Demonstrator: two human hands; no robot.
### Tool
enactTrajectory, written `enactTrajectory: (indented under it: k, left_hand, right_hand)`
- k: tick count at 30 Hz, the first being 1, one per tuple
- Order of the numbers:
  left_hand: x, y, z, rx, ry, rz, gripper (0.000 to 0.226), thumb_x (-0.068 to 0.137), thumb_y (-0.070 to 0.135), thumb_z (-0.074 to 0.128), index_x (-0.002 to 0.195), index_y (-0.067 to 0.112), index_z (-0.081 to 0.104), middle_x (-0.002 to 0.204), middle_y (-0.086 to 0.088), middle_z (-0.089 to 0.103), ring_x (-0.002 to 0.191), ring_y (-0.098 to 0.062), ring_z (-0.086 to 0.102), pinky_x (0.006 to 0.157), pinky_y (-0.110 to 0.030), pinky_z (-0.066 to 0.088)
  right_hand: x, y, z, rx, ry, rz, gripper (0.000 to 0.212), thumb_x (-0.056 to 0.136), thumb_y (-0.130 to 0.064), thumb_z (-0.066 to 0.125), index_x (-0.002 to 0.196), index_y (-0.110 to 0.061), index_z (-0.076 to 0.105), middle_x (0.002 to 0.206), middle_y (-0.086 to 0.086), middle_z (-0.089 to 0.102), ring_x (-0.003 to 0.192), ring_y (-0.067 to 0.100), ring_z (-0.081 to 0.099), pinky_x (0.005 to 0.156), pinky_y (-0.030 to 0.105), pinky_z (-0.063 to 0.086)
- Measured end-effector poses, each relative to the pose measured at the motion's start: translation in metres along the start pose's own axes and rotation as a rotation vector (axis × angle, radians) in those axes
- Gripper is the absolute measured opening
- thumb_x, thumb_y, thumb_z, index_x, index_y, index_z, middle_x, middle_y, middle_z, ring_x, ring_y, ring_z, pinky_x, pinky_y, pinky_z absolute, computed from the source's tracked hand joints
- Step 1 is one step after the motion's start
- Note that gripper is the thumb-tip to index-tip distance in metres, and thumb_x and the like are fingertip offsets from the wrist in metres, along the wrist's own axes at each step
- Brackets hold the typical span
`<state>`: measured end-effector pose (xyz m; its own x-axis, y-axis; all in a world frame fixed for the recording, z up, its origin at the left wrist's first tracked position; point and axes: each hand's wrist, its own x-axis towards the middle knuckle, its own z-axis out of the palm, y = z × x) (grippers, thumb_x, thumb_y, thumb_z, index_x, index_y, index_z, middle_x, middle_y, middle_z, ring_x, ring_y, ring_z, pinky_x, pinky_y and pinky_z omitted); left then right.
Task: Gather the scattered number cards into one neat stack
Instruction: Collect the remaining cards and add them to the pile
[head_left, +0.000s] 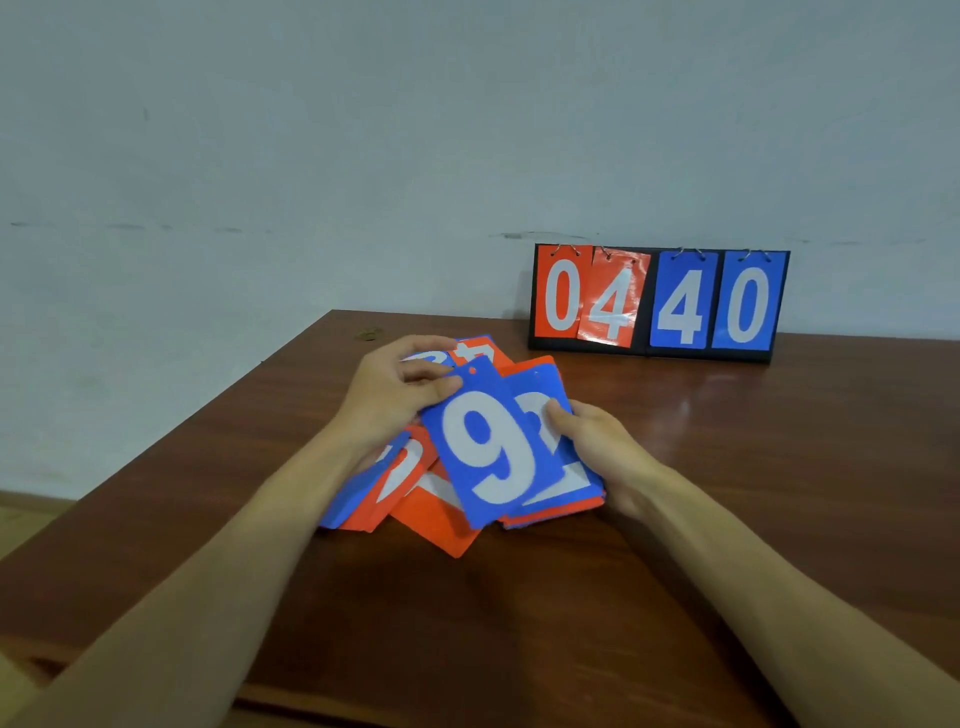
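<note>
- Brown wooden table (675, 519) stood against a pale wall (363, 130); both bare forearms reached in from the bottom edge.
- Number cards (441, 514), blue and orange, lay in a loose overlapping pile on the table, mid-frame, between the two hands.
- Blue 9 card (493, 447) sat on top, tilted, its upper corner pinched by the left hand (389, 400), thumb on top and fingers closed around the edge.
- Right hand (597, 447) gripped the right side of a partly squared stack (561, 499), thumb pressed on a blue card face, fingers hidden under the cards.
- More cards fanned out below the left wrist; an orange one (436, 525) stuck out toward the camera.
- Black flip scoreboard (657, 304) stood upright at the table's far edge, well apart from the pile, and read 0 4 in orange, 4 0 in blue.
</note>
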<state>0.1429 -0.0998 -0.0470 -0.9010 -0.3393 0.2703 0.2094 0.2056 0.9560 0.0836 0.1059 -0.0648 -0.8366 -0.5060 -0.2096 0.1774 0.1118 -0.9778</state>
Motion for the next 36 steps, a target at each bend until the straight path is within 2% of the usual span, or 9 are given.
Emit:
enactTrajectory:
  k: [4, 11, 15, 18, 20, 25, 29, 33, 36]
  left_hand:
    - [0.009, -0.008, 0.026, 0.252, 0.005, 0.141, 0.033, 0.073, 0.007, 0.08, 0.099, 0.023, 0.067, 0.083, 0.002, 0.068, 0.071, -0.008, 0.064, 0.069, -0.026, 0.056]
    - [0.01, -0.018, 0.001, 0.393, 0.18, 0.029, 0.013, 0.096, 0.025, 0.053, 0.105, 0.027, 0.063, 0.098, 0.002, 0.065, 0.083, -0.013, 0.062, 0.068, -0.026, 0.048]
    - [-0.001, -0.029, -0.051, 0.949, 0.09, -0.253, 0.045, 0.095, 0.047, 0.047, 0.12, 0.011, 0.059, 0.125, -0.01, 0.055, 0.104, -0.019, 0.056, 0.087, -0.034, 0.047]
    - [-0.013, -0.035, -0.076, 1.26, -0.035, -0.473, 0.079, 0.075, 0.077, 0.049, 0.102, 0.004, 0.061, 0.121, -0.021, 0.056, 0.11, -0.033, 0.053, 0.091, -0.045, 0.046]
    - [-0.02, -0.035, -0.081, 1.339, -0.113, -0.551, 0.087, 0.067, 0.078, 0.059, 0.113, 0.005, 0.057, 0.124, -0.017, 0.052, 0.115, -0.032, 0.049, 0.091, -0.04, 0.044]
    - [-0.019, -0.03, -0.081, 1.063, -0.125, -0.597, 0.073, 0.063, 0.051, 0.082, 0.117, 0.007, 0.061, 0.12, -0.01, 0.063, 0.103, -0.025, 0.059, 0.084, -0.037, 0.05]
    - [-0.018, -0.031, -0.072, 0.796, 0.056, -0.472, 0.035, 0.086, 0.018, 0.07, 0.116, 0.008, 0.055, 0.121, -0.012, 0.059, 0.101, -0.024, 0.058, 0.08, -0.036, 0.048]
    - [-0.015, -0.024, -0.07, 0.284, 0.225, -0.468, 0.026, 0.092, 0.012, 0.062, 0.116, 0.008, 0.054, 0.114, -0.015, 0.064, 0.088, -0.023, 0.065, 0.075, -0.041, 0.056]
    - [-0.019, -0.008, -0.052, -0.098, 0.154, -0.478, 0.031, 0.09, 0.011, 0.063, 0.12, 0.008, 0.056, 0.11, -0.013, 0.069, 0.086, -0.022, 0.071, 0.063, -0.035, 0.058]
  right_hand:
    - [-0.003, -0.005, 0.006, -0.111, -0.089, -0.034, 0.03, 0.091, -0.043, 0.055, 0.105, -0.016, 0.056, 0.077, -0.001, 0.074, 0.06, 0.012, 0.071, 0.049, 0.023, 0.056]
    - [0.007, -0.005, 0.002, -0.224, -0.019, -0.095, 0.019, 0.087, -0.032, 0.066, 0.099, -0.02, 0.057, 0.084, -0.001, 0.073, 0.065, 0.013, 0.072, 0.053, 0.024, 0.058]
    - [0.014, -0.006, 0.01, -0.178, 0.071, -0.108, 0.028, 0.087, -0.034, 0.066, 0.108, -0.018, 0.056, 0.089, 0.0, 0.072, 0.069, 0.014, 0.072, 0.051, 0.023, 0.057]
    - [0.017, -0.003, 0.022, -0.133, 0.092, -0.101, 0.027, 0.087, -0.033, 0.066, 0.107, -0.018, 0.056, 0.089, 0.001, 0.071, 0.07, 0.015, 0.072, 0.052, 0.024, 0.058]
    - [0.016, 0.0, 0.03, -0.102, 0.087, -0.093, 0.023, 0.087, -0.033, 0.065, 0.104, -0.019, 0.056, 0.088, 0.001, 0.071, 0.07, 0.015, 0.071, 0.051, 0.024, 0.057]
    - [0.009, 0.004, 0.035, -0.085, 0.071, -0.088, 0.012, 0.09, -0.031, 0.062, 0.095, -0.021, 0.057, 0.085, 0.0, 0.072, 0.068, 0.014, 0.071, 0.051, 0.024, 0.058]
    - [0.005, 0.006, 0.025, -0.043, 0.112, -0.081, 0.017, 0.091, -0.029, 0.062, 0.102, -0.017, 0.058, 0.091, 0.005, 0.073, 0.071, 0.018, 0.071, 0.055, 0.027, 0.06]
    - [0.004, 0.007, 0.017, -0.017, 0.145, -0.072, 0.024, 0.092, -0.026, 0.061, 0.111, -0.011, 0.059, 0.097, 0.01, 0.073, 0.075, 0.021, 0.072, 0.058, 0.03, 0.06]
    - [0.006, 0.006, 0.019, 0.004, 0.142, -0.073, 0.026, 0.093, -0.028, 0.059, 0.113, -0.01, 0.059, 0.095, 0.009, 0.073, 0.075, 0.021, 0.072, 0.057, 0.029, 0.06]
